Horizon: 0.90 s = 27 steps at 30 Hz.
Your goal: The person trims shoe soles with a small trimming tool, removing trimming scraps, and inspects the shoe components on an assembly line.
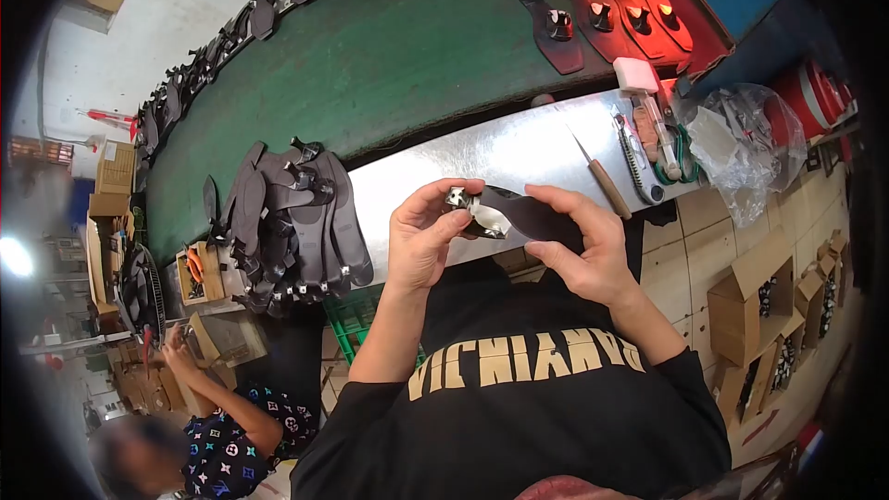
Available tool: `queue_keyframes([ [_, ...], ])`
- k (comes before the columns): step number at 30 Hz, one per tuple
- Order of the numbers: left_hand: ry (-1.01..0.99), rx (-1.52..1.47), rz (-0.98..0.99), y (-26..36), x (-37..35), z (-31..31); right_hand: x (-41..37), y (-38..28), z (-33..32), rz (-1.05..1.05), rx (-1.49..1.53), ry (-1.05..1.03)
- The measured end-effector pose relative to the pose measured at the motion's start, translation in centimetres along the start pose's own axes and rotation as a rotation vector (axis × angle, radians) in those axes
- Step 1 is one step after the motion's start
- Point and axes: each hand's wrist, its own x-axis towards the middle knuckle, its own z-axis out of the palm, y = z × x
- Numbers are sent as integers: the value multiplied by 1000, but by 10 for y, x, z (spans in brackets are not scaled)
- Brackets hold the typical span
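A dark sandal sole with a shiny strap piece is held between both hands, in front of the chest. My left hand pinches the glossy black-and-white end of the strap between thumb and fingers. Around the dark sole, my right hand has its thumb below and its fingers above. Just beyond the hands lies the metal work surface. A pile of dark soles, some with shiny straps, rests to the left of my left hand.
Soles with straps lie on the green table, some under red light. An awl, a cutter and a plastic bag are at right. Open cartons stand lower right. Another person is at lower left.
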Motion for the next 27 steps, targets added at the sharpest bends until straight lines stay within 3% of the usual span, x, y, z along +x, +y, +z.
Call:
queue_keyframes([
  [1,-10,-5,12,-1,-1,0,0,1,2,-103,-71,41],
  [20,-45,93,9,-1,-3,3,-1,5,2,-131,-98,-16],
  [27,-193,263,205,-5,-3,2,3,-3,-6,-169,-265,-120],
])
